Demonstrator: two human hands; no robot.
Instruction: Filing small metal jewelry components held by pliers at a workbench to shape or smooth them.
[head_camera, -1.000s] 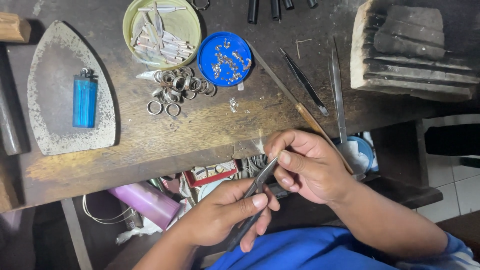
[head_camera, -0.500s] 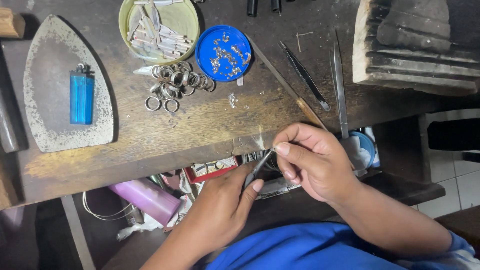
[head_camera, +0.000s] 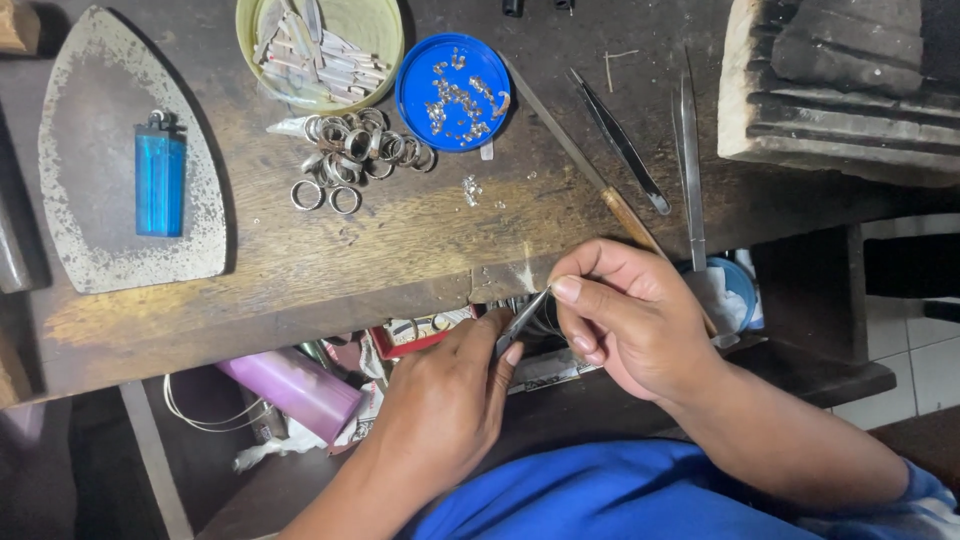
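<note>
My left hand (head_camera: 450, 400) is closed around a slim dark metal tool (head_camera: 520, 322), pliers or tweezers, whose tip points up to the bench's front edge. My right hand (head_camera: 630, 315) pinches something very small at that tip with thumb and forefinger; the piece itself is hidden by the fingers. Both hands meet just below the front edge of the worn wooden workbench (head_camera: 420, 250). A cluster of silver rings (head_camera: 350, 155) lies on the bench above them.
A blue lid (head_camera: 450, 90) with small metal bits and a round tin (head_camera: 320, 40) of metal strips sit at the back. A blue lighter (head_camera: 160, 180) rests on an iron-shaped plate (head_camera: 110, 250). Tweezers (head_camera: 690, 160), a dark pick (head_camera: 620, 140) and a charred block (head_camera: 850, 90) lie right.
My left hand has slid up closer to my right hand, so less of the tool shows. The view has shifted slightly; the hands remain at the bench edge.
</note>
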